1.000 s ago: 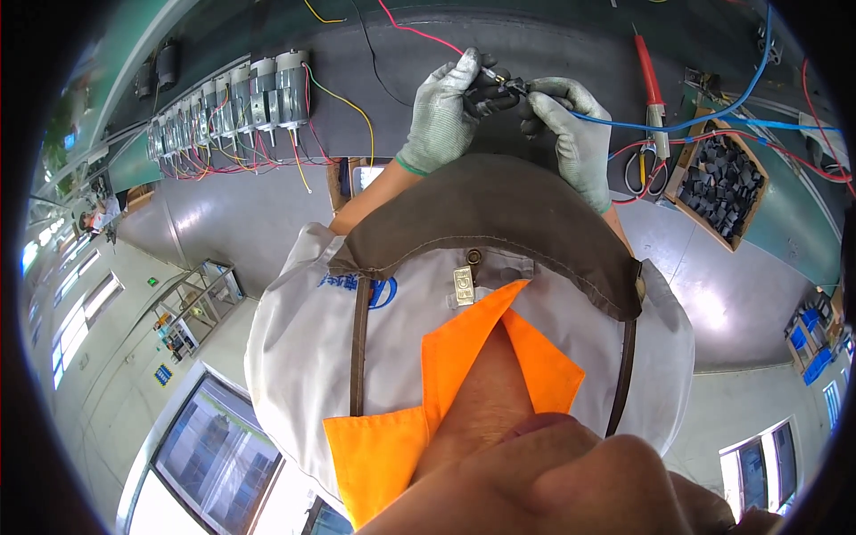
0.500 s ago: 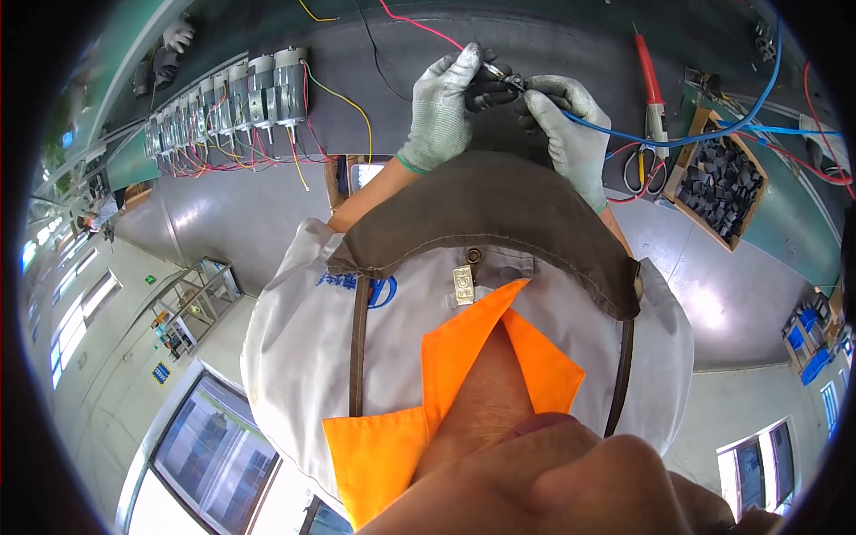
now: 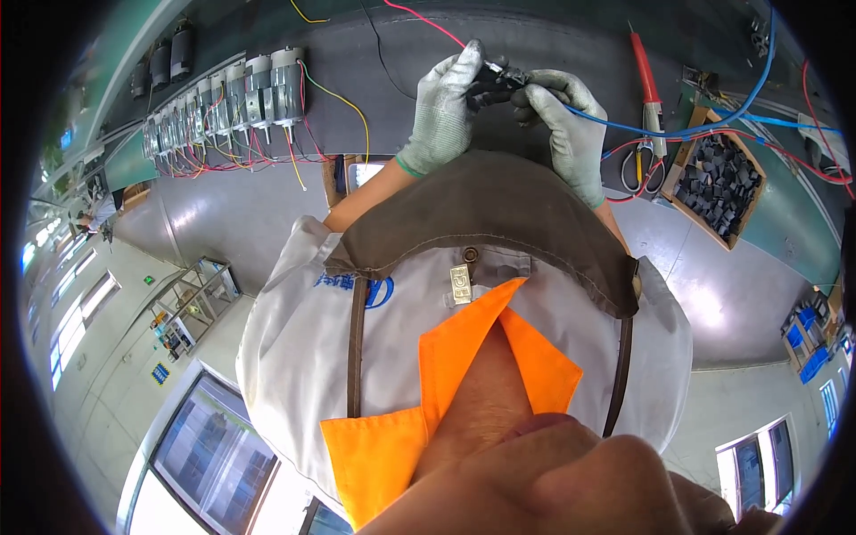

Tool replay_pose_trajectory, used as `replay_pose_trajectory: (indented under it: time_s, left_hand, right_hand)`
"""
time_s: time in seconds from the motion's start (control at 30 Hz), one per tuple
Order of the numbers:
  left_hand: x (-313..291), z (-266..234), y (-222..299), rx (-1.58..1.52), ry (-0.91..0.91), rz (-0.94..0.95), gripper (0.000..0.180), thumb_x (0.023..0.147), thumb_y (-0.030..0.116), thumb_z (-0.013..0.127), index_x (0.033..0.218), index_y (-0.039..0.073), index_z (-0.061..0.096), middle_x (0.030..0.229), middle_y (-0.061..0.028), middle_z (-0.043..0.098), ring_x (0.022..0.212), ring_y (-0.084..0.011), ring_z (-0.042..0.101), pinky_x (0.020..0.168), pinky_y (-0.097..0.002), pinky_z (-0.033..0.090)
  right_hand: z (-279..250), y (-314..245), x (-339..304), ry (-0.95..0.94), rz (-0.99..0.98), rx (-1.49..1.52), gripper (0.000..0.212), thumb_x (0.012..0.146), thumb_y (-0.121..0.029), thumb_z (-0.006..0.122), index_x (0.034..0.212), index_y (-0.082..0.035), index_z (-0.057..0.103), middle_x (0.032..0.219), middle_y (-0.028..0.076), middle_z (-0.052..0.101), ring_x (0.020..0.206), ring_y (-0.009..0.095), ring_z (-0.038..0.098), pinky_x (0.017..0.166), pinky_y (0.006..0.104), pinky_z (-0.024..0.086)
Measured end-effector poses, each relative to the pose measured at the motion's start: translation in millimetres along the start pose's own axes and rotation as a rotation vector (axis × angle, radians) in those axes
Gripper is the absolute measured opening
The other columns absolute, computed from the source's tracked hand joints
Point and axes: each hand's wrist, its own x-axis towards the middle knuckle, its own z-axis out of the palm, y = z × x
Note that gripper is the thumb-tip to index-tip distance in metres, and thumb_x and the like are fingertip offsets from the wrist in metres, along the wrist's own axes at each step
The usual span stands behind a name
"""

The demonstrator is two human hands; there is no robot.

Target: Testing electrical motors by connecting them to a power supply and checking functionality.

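The dark tabletop (image 3: 553,45) ran across twelve o'clock; the grey shirt (image 3: 388,348) at six bore blue lettering (image 3: 381,292). Toward half past two, an open box (image 3: 750,213) held small black pieces (image 3: 716,187). Near twelve, the gloved left hand (image 3: 443,109) was clamped on a red wire (image 3: 428,23), the right hand (image 3: 575,134) on a blue wire (image 3: 678,135); a small dark connector (image 3: 512,77) sat between their fingertips, toward one.

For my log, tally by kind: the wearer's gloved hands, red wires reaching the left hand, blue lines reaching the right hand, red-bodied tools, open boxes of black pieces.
Gloved hands: 2 (left hand, right hand)
Red wire: 1
Blue line: 1
Red-bodied tool: 1
Open box of black pieces: 1
Total: 6
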Motion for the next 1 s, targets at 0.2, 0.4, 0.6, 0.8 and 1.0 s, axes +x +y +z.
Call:
replay_pose_trajectory:
  time_s: [0.2, 0.4, 0.6, 0.8, 1.0]
  left_hand:
    - [-2.3, 1.1, 0.8, -0.016, -0.035, 0.078, 0.041, 0.106, 0.033, 0.047, 0.109, -0.004, 0.064, 0.104, -0.0164, 0.07, 0.094, -0.0214, 0.069, 0.086, -0.0356, 0.055]
    - [-2.2, 1.6, 2.8, 0.055, 0.007, 0.125, 0.039, 0.105, 0.029, 0.047, 0.109, -0.005, 0.065, 0.105, -0.0174, 0.07, 0.096, -0.022, 0.069, 0.089, -0.0361, 0.054]
    - [2.6, -3.4, -0.6, 0.189, 0.047, 0.219, 0.038, 0.105, 0.027, 0.048, 0.109, -0.006, 0.066, 0.105, -0.0162, 0.071, 0.096, -0.0208, 0.068, 0.089, -0.0352, 0.054]
    - [28.7, -41.2, -7.9, 0.236, 0.254, 0.256, 0.032, 0.103, 0.023, 0.053, 0.109, -0.006, 0.065, 0.106, -0.0133, 0.069, 0.097, -0.0195, 0.067, 0.087, -0.0343, 0.054]
    - [58.3, -166.9, -42.7, 0.533, 0.502, 0.24, 0.036, 0.09, 0.021, 0.071, 0.115, -0.003, 0.062, 0.104, -0.0106, 0.066, 0.095, -0.0193, 0.063, 0.082, -0.0292, 0.048]
  right_hand:
    - [2.5, -4.0, -1.4, -0.073, 0.014, 0.032, 0.033, 0.094, -0.007, 0.062, 0.125, 0.004, 0.06, 0.094, 0.013, 0.072, 0.08, 0.014, 0.067, 0.072, 0.0264, 0.053]
    - [-5.5, 2.5, 0.5, -0.086, 0.033, 0.064, 0.042, 0.096, -0.013, 0.06, 0.133, 0.006, 0.054, 0.096, 0.016, 0.072, 0.08, 0.016, 0.067, 0.073, 0.0289, 0.053]
    - [-18.9, 18.0, 9.0, -0.122, 0.079, 0.188, 0.037, 0.099, -0.016, 0.058, 0.13, 0.005, 0.056, 0.098, 0.015, 0.072, 0.081, 0.016, 0.068, 0.073, 0.0283, 0.054]
    - [-53.4, 41.1, 25.9, 0.07, 0.101, 0.198, 0.031, 0.101, -0.018, 0.056, 0.123, 0.003, 0.059, 0.103, 0.016, 0.069, 0.084, 0.021, 0.068, 0.075, 0.0327, 0.055]
    - [-122.4, 106.0, 36.1, 0.159, 0.545, 0.377, 0.032, 0.098, -0.03, 0.061, 0.119, -0.007, 0.064, 0.111, 0.005, 0.07, 0.093, 0.022, 0.067, 0.08, 0.0426, 0.055]
